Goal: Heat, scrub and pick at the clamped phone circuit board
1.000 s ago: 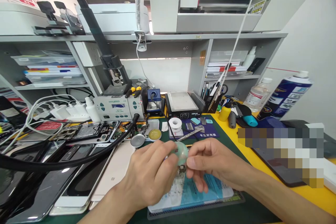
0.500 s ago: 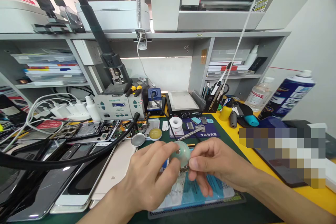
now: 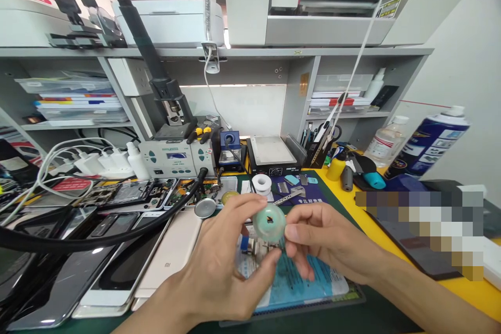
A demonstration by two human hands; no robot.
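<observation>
The pale green disc point(image 3: 270, 230), translucent with a small dark-showing hole, is between the two hands, above a blue-and-white sheet point(image 3: 321, 284). The right hand point(image 3: 326, 235) has its thumb and forefinger closed on the disc's right edge, its other fingers curled below and partly hidden. The left hand point(image 3: 230, 266) is spread wide, fingertips at the disc's upper left edge and thumb apart beneath; whether those fingertips bear on it, I cannot tell. Small metal parts point(image 3: 272, 245) show under the disc, too small and too covered by the hands to make out. Behind the left hand, a gold-coloured round tin point(image 3: 228, 197) is partly covered, with a grey round lid point(image 3: 205, 208) near it. A white spool point(image 3: 257, 186) sits beyond the disc. A thick black cable point(image 3: 129, 246) crosses over the phones point(image 3: 121, 271) at left, several of them cut off by the frame. On the right of the yellow desk point(image 3: 465, 295), blocky blurring hides whatever lies beside and over a dark flat slab point(image 3: 410, 253).
</observation>
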